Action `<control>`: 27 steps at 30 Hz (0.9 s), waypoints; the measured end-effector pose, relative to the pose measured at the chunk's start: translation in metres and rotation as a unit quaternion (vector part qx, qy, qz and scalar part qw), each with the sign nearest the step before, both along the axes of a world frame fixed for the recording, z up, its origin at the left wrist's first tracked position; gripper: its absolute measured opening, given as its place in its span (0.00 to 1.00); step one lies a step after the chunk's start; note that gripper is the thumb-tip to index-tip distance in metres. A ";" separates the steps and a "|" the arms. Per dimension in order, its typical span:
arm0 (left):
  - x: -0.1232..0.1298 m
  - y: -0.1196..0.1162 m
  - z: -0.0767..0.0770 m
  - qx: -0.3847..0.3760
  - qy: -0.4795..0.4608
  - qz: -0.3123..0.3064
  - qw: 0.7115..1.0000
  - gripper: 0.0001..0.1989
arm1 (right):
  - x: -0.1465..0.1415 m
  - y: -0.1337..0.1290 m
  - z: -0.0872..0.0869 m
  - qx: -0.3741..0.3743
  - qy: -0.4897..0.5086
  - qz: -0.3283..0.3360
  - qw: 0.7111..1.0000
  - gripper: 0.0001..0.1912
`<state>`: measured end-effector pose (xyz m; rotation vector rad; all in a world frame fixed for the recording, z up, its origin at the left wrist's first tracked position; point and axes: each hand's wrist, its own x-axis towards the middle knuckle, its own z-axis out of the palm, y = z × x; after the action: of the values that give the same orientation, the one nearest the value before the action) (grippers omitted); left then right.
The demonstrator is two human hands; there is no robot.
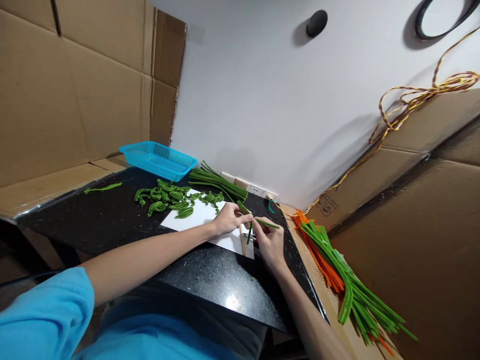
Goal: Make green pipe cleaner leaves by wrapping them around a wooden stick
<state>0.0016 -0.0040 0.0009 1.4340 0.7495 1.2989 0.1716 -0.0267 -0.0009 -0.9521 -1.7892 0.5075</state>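
Both hands meet over the right part of a white sheet of paper, fingers pinched together. Between them are dark green pipe cleaners, with ends sticking out to the upper left, to the right and downward. My left hand grips them from the left. Close beside it, my right hand pinches them from the right. Below the fingers a thin wooden stick lies on the paper, next to a partly hidden metal tool. Leaf-like shapes of bent green pipe cleaner are heaped to the left.
Behind the heap sits a blue plastic basket, beside a bundle of straight dark green pipe cleaners. A power strip runs along the wall. Bright green stems and orange stems lie on cardboard at right. Twisted wire hangs above.
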 end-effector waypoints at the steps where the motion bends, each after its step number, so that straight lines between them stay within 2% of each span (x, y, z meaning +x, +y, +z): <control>1: -0.001 0.000 0.001 0.010 0.008 0.008 1.000 0.20 | -0.001 0.001 0.000 -0.068 0.062 0.026 0.995 0.16; 3: -0.001 -0.001 0.002 0.035 0.033 0.028 0.998 0.17 | -0.003 0.005 0.001 -0.188 0.167 0.078 0.965 0.16; 5: -0.001 -0.002 0.002 0.062 0.065 0.052 0.995 0.14 | -0.003 0.008 0.002 -0.267 0.229 0.126 0.927 0.16; 7: -0.001 -0.003 0.002 0.076 0.075 0.068 0.992 0.13 | -0.003 0.010 0.004 -0.306 0.253 0.155 0.905 0.16; 10: 0.000 -0.002 0.001 0.058 0.025 0.053 0.997 0.15 | -0.002 0.010 0.006 -0.294 0.248 0.152 0.910 0.17; 13: 0.001 0.002 0.000 0.010 -0.018 0.042 0.999 0.18 | 0.001 0.009 0.003 -0.199 0.148 0.087 0.965 0.19; 15: 0.001 0.004 0.000 -0.026 -0.027 0.054 0.998 0.18 | 0.006 0.008 0.000 -0.058 0.004 0.003 0.998 0.21; 16: 0.001 0.005 -0.001 -0.041 -0.032 0.062 0.997 0.19 | 0.009 0.008 -0.002 0.025 -0.077 -0.041 0.996 0.22; 17: 0.002 0.005 -0.001 -0.054 -0.038 0.068 0.995 0.19 | 0.011 0.007 -0.003 0.104 -0.151 -0.080 0.980 0.22; 20: 0.002 0.005 -0.002 -0.088 -0.058 0.073 0.992 0.20 | 0.018 0.006 -0.003 0.268 -0.288 -0.145 0.908 0.16; 23: 0.003 0.002 -0.004 -0.108 -0.050 0.051 0.992 0.21 | 0.022 0.007 -0.002 0.340 -0.321 -0.145 0.872 0.13; 27: 0.004 0.001 -0.006 -0.090 -0.027 0.006 0.996 0.21 | 0.027 0.008 0.000 0.359 -0.319 -0.122 0.868 0.14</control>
<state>0.0060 -0.0032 -0.0055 1.2469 0.8180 1.2421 0.1983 -0.0188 -0.0005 -0.8201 -2.1346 -0.6955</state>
